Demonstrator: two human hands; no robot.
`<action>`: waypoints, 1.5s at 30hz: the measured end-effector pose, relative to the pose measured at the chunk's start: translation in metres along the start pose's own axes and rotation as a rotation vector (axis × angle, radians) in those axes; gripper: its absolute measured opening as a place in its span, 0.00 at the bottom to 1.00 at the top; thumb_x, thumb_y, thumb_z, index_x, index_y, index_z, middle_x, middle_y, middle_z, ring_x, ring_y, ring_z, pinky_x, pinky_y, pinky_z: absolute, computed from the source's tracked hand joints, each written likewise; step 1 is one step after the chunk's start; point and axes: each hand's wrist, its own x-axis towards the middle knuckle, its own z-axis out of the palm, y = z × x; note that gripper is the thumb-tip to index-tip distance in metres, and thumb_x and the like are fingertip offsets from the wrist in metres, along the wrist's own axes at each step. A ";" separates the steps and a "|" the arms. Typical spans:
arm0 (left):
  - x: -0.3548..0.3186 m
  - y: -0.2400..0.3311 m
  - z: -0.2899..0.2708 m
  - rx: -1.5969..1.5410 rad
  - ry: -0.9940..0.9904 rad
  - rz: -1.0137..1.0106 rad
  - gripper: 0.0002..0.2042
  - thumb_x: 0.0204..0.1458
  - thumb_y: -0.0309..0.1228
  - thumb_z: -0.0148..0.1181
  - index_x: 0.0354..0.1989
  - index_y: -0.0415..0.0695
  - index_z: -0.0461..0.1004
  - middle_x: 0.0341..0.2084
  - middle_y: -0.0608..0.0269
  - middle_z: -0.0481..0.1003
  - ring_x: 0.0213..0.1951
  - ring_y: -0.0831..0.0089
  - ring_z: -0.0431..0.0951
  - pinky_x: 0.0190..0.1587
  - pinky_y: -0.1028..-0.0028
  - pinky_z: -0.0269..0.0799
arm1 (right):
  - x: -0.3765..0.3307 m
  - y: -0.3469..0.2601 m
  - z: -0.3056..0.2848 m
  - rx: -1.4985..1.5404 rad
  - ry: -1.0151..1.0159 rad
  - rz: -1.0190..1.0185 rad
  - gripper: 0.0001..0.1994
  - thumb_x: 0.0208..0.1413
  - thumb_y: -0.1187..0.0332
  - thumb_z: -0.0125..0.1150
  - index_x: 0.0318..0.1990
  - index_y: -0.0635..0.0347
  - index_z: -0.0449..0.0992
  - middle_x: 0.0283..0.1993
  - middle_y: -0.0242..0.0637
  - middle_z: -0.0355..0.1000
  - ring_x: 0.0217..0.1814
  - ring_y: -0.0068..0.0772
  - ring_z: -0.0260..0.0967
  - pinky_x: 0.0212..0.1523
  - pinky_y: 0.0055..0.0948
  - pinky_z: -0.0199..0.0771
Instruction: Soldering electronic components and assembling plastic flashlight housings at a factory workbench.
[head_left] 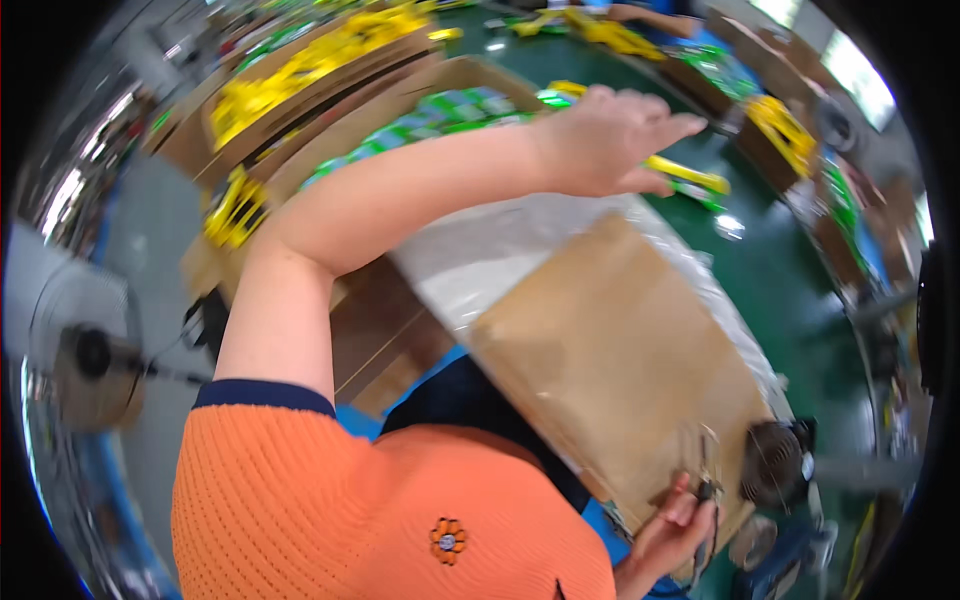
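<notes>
My left hand [610, 140] is raised over the far part of the workbench, its arm crossing the view. The fingers are apart and somewhat blurred, with nothing visible between them. Behind it, a yellow and green strip-like item [690, 178] lies on the bench. At the lower right, my right hand [675, 535] pinches a small dark tool with a thin metal end [706, 490]; blur hides its exact kind. That hand is over the near corner of a brown cardboard-like sheet [620, 330], which rests on white plastic wrapping [480, 265].
An open carton [465, 75] of green packages stands beyond my left forearm. Yellow pieces [310, 75] fill another carton at the far left. A dark round coil-like device [775, 465] stands beside my right hand on the green bench [790, 300]. Another person's arm [655, 20] shows at the back.
</notes>
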 end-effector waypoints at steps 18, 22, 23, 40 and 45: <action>-0.497 -0.169 -0.202 0.695 -0.396 -1.569 0.59 0.29 0.55 0.80 0.70 0.42 0.55 0.69 0.42 0.53 0.71 0.49 0.52 0.72 0.59 0.49 | -0.003 -0.011 0.018 -0.146 0.059 0.041 0.12 0.59 0.64 0.59 0.26 0.55 0.66 0.17 0.28 0.56 0.23 0.26 0.57 0.39 0.29 0.66; -0.499 -0.186 -0.182 0.615 -0.541 -1.752 0.67 0.24 0.65 0.76 0.75 0.55 0.42 0.72 0.45 0.46 0.74 0.51 0.43 0.72 0.52 0.44 | 0.066 0.013 -0.002 0.388 -1.355 -0.039 0.16 0.59 0.65 0.58 0.21 0.52 0.60 0.17 0.31 0.56 0.24 0.28 0.57 0.36 0.29 0.61; -0.503 -0.186 -0.177 0.631 -0.523 -1.734 0.67 0.25 0.65 0.76 0.75 0.55 0.42 0.72 0.44 0.47 0.74 0.50 0.44 0.71 0.52 0.45 | 0.062 0.016 0.011 0.408 -1.359 -0.054 0.16 0.59 0.65 0.58 0.21 0.52 0.61 0.18 0.31 0.56 0.25 0.28 0.57 0.37 0.29 0.60; -0.506 -0.166 -0.215 0.436 -0.714 -1.531 0.62 0.23 0.61 0.77 0.72 0.61 0.49 0.59 0.52 0.67 0.63 0.49 0.61 0.61 0.47 0.60 | 0.016 0.052 0.035 -0.183 0.019 -0.056 0.08 0.57 0.63 0.60 0.28 0.52 0.71 0.21 0.28 0.62 0.24 0.25 0.57 0.33 0.27 0.60; -0.514 -0.162 -0.205 0.363 -0.692 -1.513 0.63 0.23 0.57 0.79 0.72 0.62 0.46 0.56 0.45 0.67 0.61 0.46 0.67 0.59 0.52 0.66 | 0.016 0.056 0.037 -0.159 -0.013 -0.052 0.07 0.57 0.63 0.60 0.29 0.52 0.72 0.22 0.29 0.63 0.24 0.25 0.57 0.33 0.27 0.59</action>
